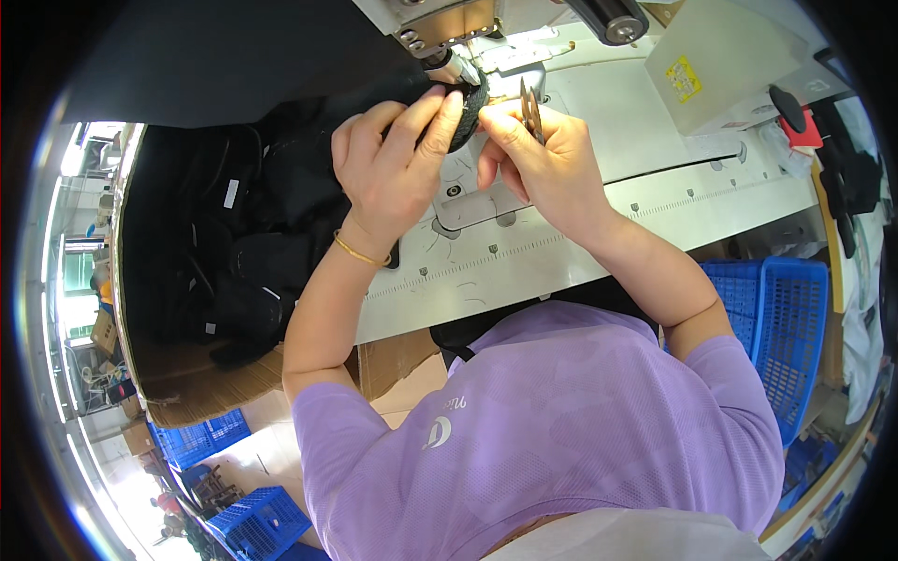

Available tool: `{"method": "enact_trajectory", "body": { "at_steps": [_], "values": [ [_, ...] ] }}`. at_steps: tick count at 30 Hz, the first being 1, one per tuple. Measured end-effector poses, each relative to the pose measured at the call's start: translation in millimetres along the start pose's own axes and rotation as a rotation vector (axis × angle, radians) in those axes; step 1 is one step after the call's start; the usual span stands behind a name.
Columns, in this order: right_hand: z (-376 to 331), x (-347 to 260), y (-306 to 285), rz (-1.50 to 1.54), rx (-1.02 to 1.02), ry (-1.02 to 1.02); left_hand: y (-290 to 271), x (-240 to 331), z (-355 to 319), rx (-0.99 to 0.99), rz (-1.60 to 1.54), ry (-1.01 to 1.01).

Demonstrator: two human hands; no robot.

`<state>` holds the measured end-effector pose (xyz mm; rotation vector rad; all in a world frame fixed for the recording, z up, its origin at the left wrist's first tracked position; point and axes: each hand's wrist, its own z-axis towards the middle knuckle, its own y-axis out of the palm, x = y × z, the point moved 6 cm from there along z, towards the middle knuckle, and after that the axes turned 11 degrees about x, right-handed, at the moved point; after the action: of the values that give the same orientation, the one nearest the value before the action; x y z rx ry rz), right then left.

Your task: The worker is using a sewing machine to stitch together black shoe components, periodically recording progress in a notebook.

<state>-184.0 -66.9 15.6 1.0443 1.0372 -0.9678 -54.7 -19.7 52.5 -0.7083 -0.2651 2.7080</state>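
- Left hand (398, 168): holding the black piece (475, 103) below the machine (449, 26), well in from the bench's (421, 304) near edge.
- Right hand (547, 159): curled around snips (531, 117), blades pointing away from that edge.

The fabric piece (475, 108) is black, apparently with a ribbed or woven pattern, though shadow obscures the detail. The scissors (531, 114) are dark grey-brown. The machine bed (603, 122) is off-white, marked with a grey scale (561, 234). The sticker (683, 79) is yellow. The piled pieces (271, 187) are black, with white tags (231, 194). The shirt (571, 402) is lilac, patterned with tonal patches; its emblem (437, 432) is white. The bracelet (359, 253) is gold. The crate (790, 341) is latticed blue.
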Motion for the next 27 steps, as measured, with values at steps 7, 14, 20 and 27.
{"method": "enact_trajectory", "body": {
  "at_steps": [7,14,20,27],
  "values": [
    [2,5,-3,0.125,-0.018,0.069,-6,23,22,-0.031,0.04,0.027],
    [1,5,-3,0.158,-0.011,0.08,5,33,27,-0.189,0.243,-0.019],
    [1,3,-6,0.149,-0.018,0.086,-12,39,29,-0.393,0.391,-0.035],
    [0,6,-5,0.185,0.01,0.082,-20,54,38,-0.293,0.126,-0.05]
  ]
}}
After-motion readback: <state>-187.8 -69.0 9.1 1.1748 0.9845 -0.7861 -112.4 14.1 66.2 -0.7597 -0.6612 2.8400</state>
